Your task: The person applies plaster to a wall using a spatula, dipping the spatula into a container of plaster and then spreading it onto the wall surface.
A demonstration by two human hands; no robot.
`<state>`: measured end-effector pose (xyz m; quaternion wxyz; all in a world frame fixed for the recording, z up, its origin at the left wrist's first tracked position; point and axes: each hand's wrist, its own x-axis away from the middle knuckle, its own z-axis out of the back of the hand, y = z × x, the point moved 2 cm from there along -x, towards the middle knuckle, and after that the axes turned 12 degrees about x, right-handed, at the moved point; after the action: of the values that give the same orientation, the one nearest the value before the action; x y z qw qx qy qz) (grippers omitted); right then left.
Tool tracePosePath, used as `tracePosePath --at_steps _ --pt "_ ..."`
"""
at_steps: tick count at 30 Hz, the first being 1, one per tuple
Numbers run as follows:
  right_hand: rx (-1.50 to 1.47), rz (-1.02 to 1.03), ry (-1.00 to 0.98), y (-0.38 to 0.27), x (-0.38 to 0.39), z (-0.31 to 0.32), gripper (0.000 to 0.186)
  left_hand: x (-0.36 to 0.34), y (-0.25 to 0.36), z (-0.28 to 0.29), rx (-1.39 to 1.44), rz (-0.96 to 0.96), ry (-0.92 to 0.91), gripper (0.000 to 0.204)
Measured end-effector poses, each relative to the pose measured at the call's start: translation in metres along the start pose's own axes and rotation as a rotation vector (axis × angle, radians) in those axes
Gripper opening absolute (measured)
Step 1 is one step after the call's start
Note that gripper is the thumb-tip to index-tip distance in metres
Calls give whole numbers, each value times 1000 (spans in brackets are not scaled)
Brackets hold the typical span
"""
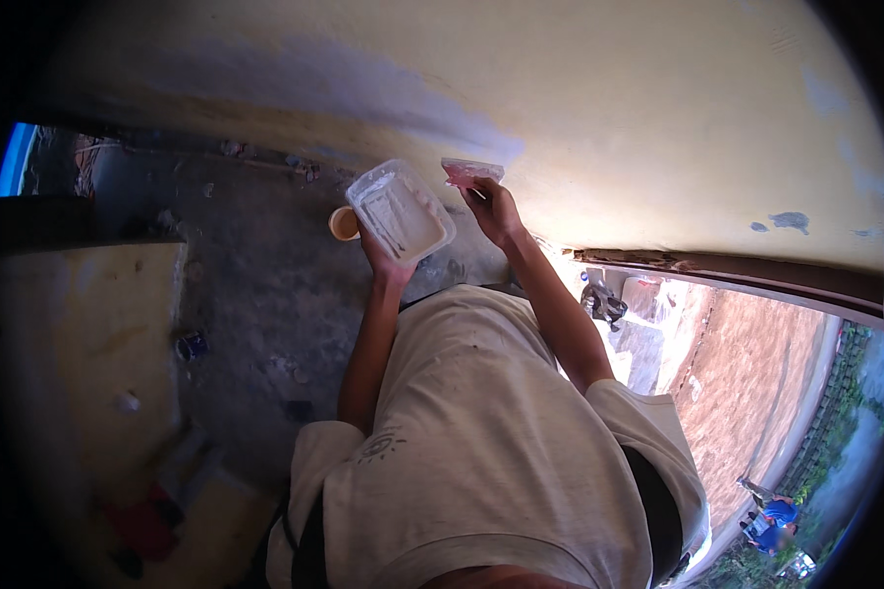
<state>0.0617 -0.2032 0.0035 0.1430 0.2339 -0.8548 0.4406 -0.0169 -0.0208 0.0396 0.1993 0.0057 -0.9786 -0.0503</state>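
Left hand [387,259] clasping the tub [403,214] above the floor [255,285], seemingly to keep its open face within reach of the right hand [493,208], which pinches the red scraper [469,171] low, apparently leaving its upper edge free near the wall [638,128].

The open mouth of the plastic tub [362,196] gives a hand a way in from above. Just right of the tub, a narrow gap separates it from the right hand [491,208] and a red scraper [469,173]. Beyond the tub, the wall [619,108] blocks passage. An orange cup [344,224] obstructs its left edge; the left hand [388,259] bars its near edge.
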Motion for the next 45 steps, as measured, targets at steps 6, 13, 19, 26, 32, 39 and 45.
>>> tracePosePath --at_steps 6,13,19,26,32,39,45 --pt "-35 268 130 -16 -70 27 23 -5 -3 -6 -22 74 -58 62" --pt "-346 304 2 -140 38 -64 21 5 -2 10 -40 -12 37 65" --pt "-157 77 74 -45 16 21 21 3 -7 6 -28 -31 16 66" --pt "507 220 -50 42 -63 61 24 6 -4 -6 -41 131 -114 66" --pt "-440 70 -26 -30 -52 4 25 7 0 -6 -33 58 -94 63" --pt "-373 221 -82 -118 66 -74 22 9 -1 -7 10 137 -180 61" --pt "-172 24 64 -23 41 23 23 6 -5 -4 -23 50 -59 61"
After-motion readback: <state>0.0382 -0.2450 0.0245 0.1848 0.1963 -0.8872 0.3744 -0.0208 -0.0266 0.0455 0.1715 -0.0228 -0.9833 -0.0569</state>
